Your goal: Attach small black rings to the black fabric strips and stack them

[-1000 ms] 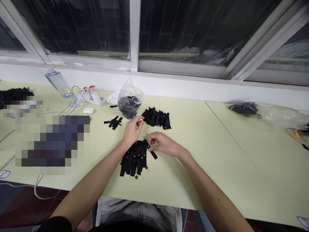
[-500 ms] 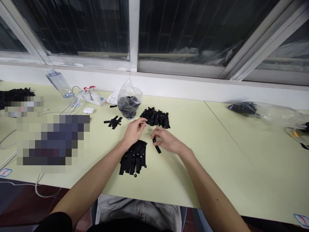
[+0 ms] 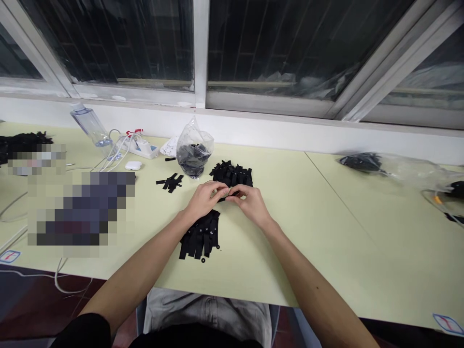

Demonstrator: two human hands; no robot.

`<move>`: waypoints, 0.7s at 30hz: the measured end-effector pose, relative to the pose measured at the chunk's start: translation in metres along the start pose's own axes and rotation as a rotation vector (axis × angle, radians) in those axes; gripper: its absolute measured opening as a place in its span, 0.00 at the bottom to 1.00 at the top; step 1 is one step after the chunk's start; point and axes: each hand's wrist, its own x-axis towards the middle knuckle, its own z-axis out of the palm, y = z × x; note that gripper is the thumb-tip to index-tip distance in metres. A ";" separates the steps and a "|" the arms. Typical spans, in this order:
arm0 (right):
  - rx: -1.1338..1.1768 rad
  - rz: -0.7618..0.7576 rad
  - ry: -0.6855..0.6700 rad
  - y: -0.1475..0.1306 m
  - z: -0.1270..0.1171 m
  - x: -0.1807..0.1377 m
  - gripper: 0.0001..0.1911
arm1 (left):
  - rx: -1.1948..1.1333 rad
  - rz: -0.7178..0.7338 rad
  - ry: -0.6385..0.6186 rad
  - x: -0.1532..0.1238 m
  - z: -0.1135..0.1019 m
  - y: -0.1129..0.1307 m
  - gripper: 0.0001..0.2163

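My left hand (image 3: pixel 206 198) and my right hand (image 3: pixel 251 202) meet over the table, fingertips almost together. Between them is a short black fabric strip (image 3: pixel 222 198), largely hidden by the fingers. Both hands are closed in a pinch on it. Just beyond my fingers lies a pile of black strips (image 3: pixel 232 173). Nearer to me, partly under my left wrist, a second group of black strips (image 3: pixel 200 239) is laid side by side, with small white marks on several. A small black ring (image 3: pixel 203 260) lies at its near end.
Behind the hands stands a clear plastic bag (image 3: pixel 195 154) of black pieces. Left of it are loose black strips (image 3: pixel 170 182), a white earphone case (image 3: pixel 133 166), a power strip (image 3: pixel 145 148) with cables and a leaning bottle (image 3: pixel 90 125). Another plastic bag (image 3: pixel 402 169) lies far right.
My right hand has moved up and left with the black strip, which has turned from steep to nearly level. My left hand has come to it and pinches it too.
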 end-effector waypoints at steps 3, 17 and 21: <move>0.128 0.036 0.105 0.004 0.006 -0.001 0.09 | -0.055 0.000 -0.011 0.000 0.000 0.000 0.09; 0.160 -0.019 0.191 0.002 0.013 -0.005 0.07 | -0.126 -0.029 0.025 0.002 0.001 -0.011 0.06; 0.067 -0.078 0.232 -0.002 0.011 -0.005 0.07 | -0.108 -0.038 0.014 0.002 0.001 -0.011 0.05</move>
